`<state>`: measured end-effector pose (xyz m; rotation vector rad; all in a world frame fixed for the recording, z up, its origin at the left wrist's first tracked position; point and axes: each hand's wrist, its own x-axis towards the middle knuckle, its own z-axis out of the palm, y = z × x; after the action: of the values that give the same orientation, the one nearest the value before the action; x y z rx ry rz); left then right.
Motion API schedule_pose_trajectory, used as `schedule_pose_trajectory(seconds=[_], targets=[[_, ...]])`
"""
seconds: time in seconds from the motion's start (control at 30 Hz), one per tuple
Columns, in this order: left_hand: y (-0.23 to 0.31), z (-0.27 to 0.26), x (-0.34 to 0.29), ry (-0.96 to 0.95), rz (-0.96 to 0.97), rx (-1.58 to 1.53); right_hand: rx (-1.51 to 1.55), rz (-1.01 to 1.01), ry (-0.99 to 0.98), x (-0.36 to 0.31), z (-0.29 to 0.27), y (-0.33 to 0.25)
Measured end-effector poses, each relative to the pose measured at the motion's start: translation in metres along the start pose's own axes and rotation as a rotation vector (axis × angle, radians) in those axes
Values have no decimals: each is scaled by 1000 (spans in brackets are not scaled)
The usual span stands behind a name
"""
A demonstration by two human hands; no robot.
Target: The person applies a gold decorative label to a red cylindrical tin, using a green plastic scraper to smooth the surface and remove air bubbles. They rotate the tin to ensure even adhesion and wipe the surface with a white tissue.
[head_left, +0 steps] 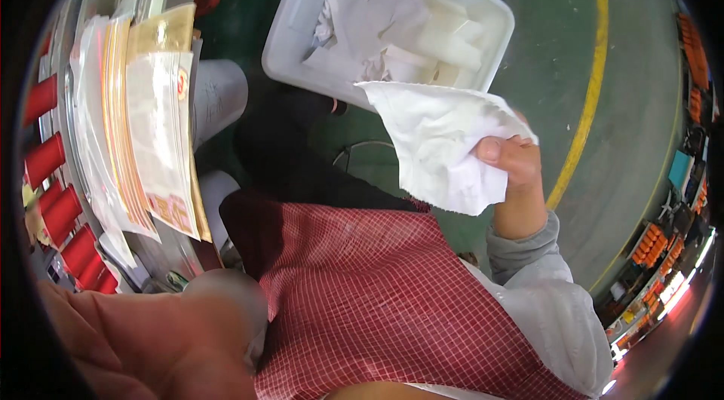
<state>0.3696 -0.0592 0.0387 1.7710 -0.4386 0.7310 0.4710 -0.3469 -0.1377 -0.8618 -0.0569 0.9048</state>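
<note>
My right hand (pixel 516 162) grips a white cloth (pixel 445 136) between thumb and fingers. The cloth looks creased, with a ragged edge, and hangs to the left of the hand. Just beyond it, a white plastic bin (pixel 280 61) stands on the floor with crumpled white pieces (pixel 400 27) inside; whether these are cloth or paper is unclear. My left hand (pixel 158 340) looms very large and blurred at the lower left, close to the camera. Its fingers are mostly cut off or smeared, and nothing shows in it.
At the left, a stack of clear printed plastic bags (pixel 162 121) lies on a metal table edge. Red cylinders (pixel 45 162) line the far left. A white cylinder (pixel 220 95) stands beside the bags. A yellow line (pixel 596 61) crosses the green floor. Shelves with orange items (pixel 650 245) are at right.
</note>
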Motion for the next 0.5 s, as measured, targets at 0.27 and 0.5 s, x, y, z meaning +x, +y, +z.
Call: schedule_pose_trajectory(seconds=[0.27, 0.5], targets=[[11, -9, 16, -8, 90, 52, -78, 4, 47, -10, 25, -18], [33, -18, 28, 7, 148, 114, -64, -134, -49, -17, 21, -31]])
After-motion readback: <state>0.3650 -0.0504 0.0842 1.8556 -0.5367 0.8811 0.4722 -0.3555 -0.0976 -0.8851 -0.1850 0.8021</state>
